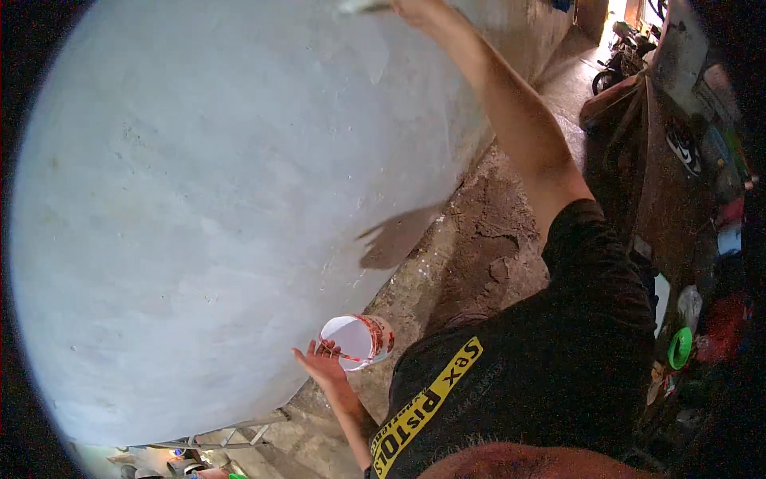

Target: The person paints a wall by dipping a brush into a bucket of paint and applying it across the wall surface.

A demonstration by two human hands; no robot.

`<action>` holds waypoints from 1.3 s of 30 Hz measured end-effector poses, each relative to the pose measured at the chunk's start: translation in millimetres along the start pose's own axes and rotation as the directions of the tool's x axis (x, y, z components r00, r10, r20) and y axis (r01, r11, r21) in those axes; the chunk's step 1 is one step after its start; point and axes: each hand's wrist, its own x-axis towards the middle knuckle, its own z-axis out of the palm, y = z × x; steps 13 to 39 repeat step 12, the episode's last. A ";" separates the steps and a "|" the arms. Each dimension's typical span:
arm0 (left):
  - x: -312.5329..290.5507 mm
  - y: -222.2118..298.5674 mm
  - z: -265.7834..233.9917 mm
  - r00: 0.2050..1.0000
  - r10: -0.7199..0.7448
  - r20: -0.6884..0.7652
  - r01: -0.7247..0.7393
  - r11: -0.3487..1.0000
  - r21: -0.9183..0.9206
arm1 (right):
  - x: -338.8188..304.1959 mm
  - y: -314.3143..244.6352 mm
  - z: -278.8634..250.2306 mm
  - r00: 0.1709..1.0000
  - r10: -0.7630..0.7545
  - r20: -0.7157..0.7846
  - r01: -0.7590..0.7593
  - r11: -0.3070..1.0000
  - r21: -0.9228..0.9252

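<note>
At the top edge my right hand (413,9) reaches up along the pale wall (199,184), closed round a whitish flat tool (363,6) that looks like a paintbrush. Motion blur and the picture's edge hide part of it. Low down, my left hand (323,366) has its fingers hooked on the thin handle of a white plastic bucket (386,334) with red print, the thumb sticking out. The bucket tilts so that its white inside shows; whether it holds paint I cannot tell. A hand-shaped shadow falls on the wall above it.
A rough, dirt-strewn floor (487,247) runs along the wall's foot. To the right stand a brown covered heap (638,160), a green bowl-like thing (680,348) and mixed clutter. Motorbikes (626,56) are parked far off. Lower left is a metal frame like a ladder (231,437).
</note>
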 end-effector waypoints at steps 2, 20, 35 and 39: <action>-3.2 -0.9 3.4 1.000 -0.001 -0.014 0.001 1.000 -0.011 | 2.2 -25.8 -8.7 0.998 -0.066 0.014 0.063 0.986 0.154; -4.8 -2.6 7.0 1.000 0.012 -0.008 -0.012 1.000 -0.002 | -68.9 219.9 50.6 0.958 0.259 0.122 -0.286 0.848 0.445; -4.8 -2.6 7.0 1.000 0.012 -0.008 -0.012 1.000 -0.002 | -68.9 219.9 50.6 0.958 0.259 0.122 -0.286 0.848 0.445; -4.8 -2.6 7.0 1.000 0.012 -0.008 -0.012 1.000 -0.002 | -68.9 219.9 50.6 0.958 0.259 0.122 -0.286 0.848 0.445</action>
